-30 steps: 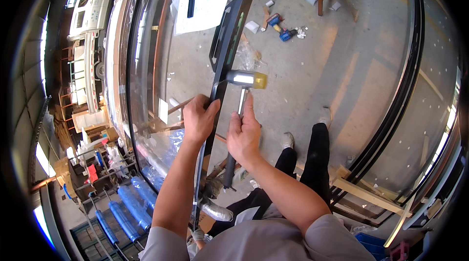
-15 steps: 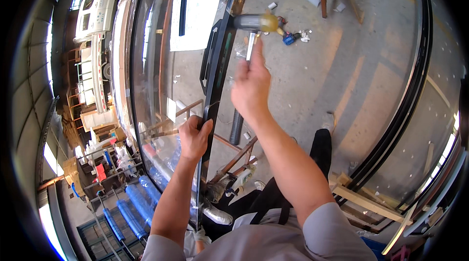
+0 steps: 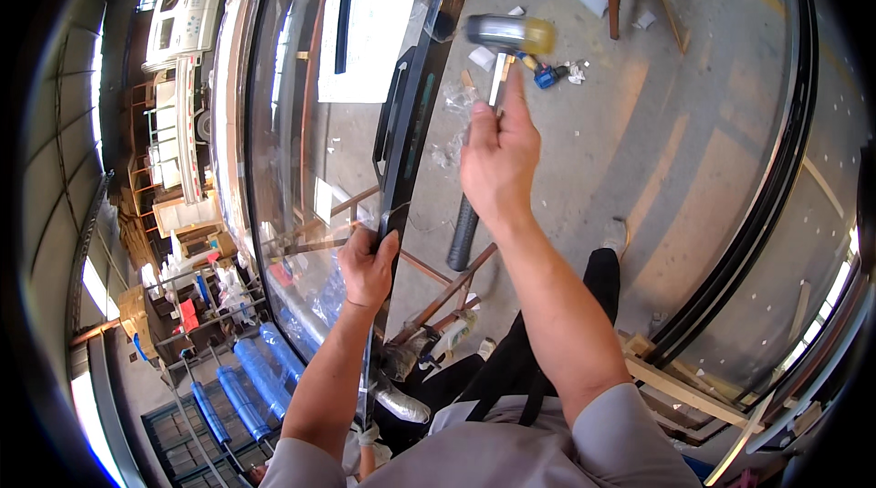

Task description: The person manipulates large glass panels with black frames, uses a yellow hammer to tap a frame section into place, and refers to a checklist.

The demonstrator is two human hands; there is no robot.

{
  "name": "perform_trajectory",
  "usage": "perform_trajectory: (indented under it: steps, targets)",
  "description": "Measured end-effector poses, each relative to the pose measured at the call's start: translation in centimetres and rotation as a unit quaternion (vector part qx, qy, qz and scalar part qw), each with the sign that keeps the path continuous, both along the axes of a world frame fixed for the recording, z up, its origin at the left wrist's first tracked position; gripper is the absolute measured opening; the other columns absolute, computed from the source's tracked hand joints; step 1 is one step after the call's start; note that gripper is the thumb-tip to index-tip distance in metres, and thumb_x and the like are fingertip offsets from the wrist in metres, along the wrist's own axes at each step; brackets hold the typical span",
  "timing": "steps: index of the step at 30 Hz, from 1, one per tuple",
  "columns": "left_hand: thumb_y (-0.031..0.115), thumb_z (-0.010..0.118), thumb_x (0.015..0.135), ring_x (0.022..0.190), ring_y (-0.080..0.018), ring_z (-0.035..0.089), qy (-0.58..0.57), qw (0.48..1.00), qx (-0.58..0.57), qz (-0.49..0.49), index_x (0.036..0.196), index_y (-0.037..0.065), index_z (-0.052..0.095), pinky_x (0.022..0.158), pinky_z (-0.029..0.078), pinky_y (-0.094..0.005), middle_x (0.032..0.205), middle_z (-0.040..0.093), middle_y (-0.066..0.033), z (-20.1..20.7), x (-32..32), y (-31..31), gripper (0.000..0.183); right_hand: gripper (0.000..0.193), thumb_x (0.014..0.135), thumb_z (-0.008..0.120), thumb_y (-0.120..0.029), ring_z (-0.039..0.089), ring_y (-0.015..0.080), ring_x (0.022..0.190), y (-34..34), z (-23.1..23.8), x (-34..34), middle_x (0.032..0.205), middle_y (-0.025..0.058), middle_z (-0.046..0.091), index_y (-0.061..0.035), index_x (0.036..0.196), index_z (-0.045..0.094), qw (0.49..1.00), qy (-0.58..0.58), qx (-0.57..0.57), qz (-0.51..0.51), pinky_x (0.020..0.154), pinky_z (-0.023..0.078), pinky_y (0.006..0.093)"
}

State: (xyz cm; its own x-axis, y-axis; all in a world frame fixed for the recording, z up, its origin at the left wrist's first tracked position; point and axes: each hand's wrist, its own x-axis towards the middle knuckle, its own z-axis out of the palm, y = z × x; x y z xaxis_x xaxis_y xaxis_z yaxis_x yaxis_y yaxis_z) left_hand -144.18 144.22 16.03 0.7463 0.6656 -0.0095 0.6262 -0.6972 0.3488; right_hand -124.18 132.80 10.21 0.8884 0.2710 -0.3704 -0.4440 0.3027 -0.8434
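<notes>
Mallet (image 3: 511, 33) just off black frame edge (image 3: 413, 127), open room over floor (image 3: 584, 155).

No txt, nos. or signs legible anywhere in view. White sheet (image 3: 379, 36) on the glass pane (image 3: 351, 146), upper L of centre, has faint print, v. small & washed out, can't be read; a dark strip (image 3: 344, 22) lies across part of it. White truck (image 3: 173, 18) in bkgd, far L, has tiny marks on its door, too sm. & blurred to make out, letters or otherwise.
</notes>
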Motion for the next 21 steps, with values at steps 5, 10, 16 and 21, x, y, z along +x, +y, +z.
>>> perform_trajectory:
  steps: [5, 10, 16, 21]
  targets:
    - [0.017, 0.074, 0.079, 0.05, -0.0272, 0.054, -0.002, 1.0, 0.028, -0.006, 0.066, 0.0, 0.054, 0.051, 0.042, -0.0371, 0.057, 0.053, -0.0147, -0.1, 0.6, -0.3, 0.03, 0.058, 0.097, 0.046, -0.003, 0.041, 0.0028, 0.052, 2.8, -0.6, -3.4, 0.067, -0.0053, 0.045, -0.0085, 0.151, 0.027, 0.978, -0.137, -0.143, -0.067, 0.045, 0.034, 0.0213]
    - [0.016, 0.074, 0.081, 0.052, -0.0156, 0.047, -0.013, 1.0, 0.008, 0.006, 0.064, -0.001, 0.053, 0.051, 0.04, -0.0322, 0.055, 0.053, -0.0096, -0.1, 0.0, -0.2, 0.031, 0.056, 0.096, 0.046, -0.002, 0.042, 0.0051, 0.052, 0.6, 0.0, -0.8, 0.065, -0.0012, 0.047, -0.0051, 0.149, 0.029, 0.998, -0.021, 0.005, -0.054, 0.046, 0.035, 0.024]
    - [0.019, 0.076, 0.078, 0.049, -0.0307, 0.052, -0.026, 0.998, 0.047, -0.014, 0.063, -0.001, 0.053, 0.048, 0.041, -0.0379, 0.056, 0.053, -0.0169, 0.0, 0.9, -0.8, 0.034, 0.053, 0.094, 0.047, -0.004, 0.049, 0.0089, 0.06, 1.3, -0.1, -0.6, 0.073, 0.0048, 0.056, 0.0002, 0.146, 0.034, 0.989, -0.092, -0.112, -0.003, 0.055, 0.043, 0.0267]
    - [0.021, 0.077, 0.077, 0.051, -0.0341, 0.052, -0.048, 0.998, 0.032, -0.015, 0.063, -0.001, 0.051, 0.048, 0.04, -0.041, 0.058, 0.052, -0.0179, -0.7, 1.0, -0.7, 0.037, 0.054, 0.095, 0.048, -0.006, 0.046, 0.0076, 0.055, -2.6, 2.2, 3.3, 0.071, 0.0017, 0.054, -0.0034, 0.146, 0.034, 0.996, -0.049, -0.009, -0.08, 0.049, 0.039, 0.0249]
